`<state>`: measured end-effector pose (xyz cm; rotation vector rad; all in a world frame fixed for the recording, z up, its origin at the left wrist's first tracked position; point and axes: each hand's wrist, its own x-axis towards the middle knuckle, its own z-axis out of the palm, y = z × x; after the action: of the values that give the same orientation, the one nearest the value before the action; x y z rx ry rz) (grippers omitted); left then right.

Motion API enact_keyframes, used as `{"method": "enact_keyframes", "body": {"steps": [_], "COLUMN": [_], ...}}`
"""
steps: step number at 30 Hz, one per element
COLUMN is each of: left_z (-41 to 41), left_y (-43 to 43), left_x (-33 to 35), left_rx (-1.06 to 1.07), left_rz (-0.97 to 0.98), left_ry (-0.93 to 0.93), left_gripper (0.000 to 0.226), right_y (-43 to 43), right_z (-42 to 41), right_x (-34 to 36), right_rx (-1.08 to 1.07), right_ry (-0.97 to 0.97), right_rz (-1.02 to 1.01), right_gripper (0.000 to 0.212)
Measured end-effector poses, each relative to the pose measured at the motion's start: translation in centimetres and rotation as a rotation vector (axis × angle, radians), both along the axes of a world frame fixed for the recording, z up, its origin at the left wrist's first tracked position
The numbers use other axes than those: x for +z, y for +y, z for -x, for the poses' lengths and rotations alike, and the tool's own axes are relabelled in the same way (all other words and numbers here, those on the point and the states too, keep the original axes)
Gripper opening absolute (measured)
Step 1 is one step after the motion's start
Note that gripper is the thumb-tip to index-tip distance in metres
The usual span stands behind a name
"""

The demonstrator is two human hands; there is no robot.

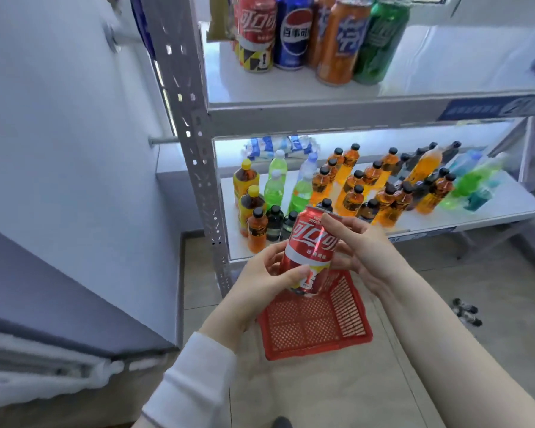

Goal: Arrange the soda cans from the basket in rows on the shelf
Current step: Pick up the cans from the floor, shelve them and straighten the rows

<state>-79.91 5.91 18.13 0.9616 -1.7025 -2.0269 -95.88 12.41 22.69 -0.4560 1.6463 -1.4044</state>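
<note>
A red cola can point(311, 245) is held upright between both hands, above the red plastic basket point(315, 322) on the floor. My left hand point(260, 285) grips the can's lower part, thumb across its front. My right hand point(362, 248) curls round its upper right side. No cans show in the visible part of the basket. On the upper shelf point(291, 91) stand several cans in a row: a red one point(255, 29), a blue one point(292, 32), an orange one point(342, 41) and a green one point(379, 41).
The lower shelf point(476, 214) carries many small bottles of orange, green and dark drinks. A grey perforated upright point(195, 143) frames the shelf's left side. A pale wall and a grey cabinet stand at the left. Dark shoes point(467, 312) lie on the floor at the right.
</note>
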Motion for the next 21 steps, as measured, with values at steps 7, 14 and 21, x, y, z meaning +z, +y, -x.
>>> {"method": "enact_keyframes", "body": {"steps": [7,14,21], "left_z": [3.3,5.6,7.2], "left_y": [-3.0,-8.8,-14.1], "left_x": [5.8,10.4,13.5], "left_rx": [0.026,0.07,0.117], "left_rz": [0.147,0.35,0.445], "left_ry": [0.036,0.099,0.156], "left_gripper": [0.052,0.059,0.063], "right_y": [-2.6,-7.8,-13.7], "right_z": [3.3,5.3,7.6], "right_x": [5.7,12.0,16.0], "right_rx": [0.038,0.135,0.258], "right_ry": [0.036,0.185,0.318], "right_rz": [0.101,0.213,0.211], "right_gripper": [0.063,0.063,0.048]}}
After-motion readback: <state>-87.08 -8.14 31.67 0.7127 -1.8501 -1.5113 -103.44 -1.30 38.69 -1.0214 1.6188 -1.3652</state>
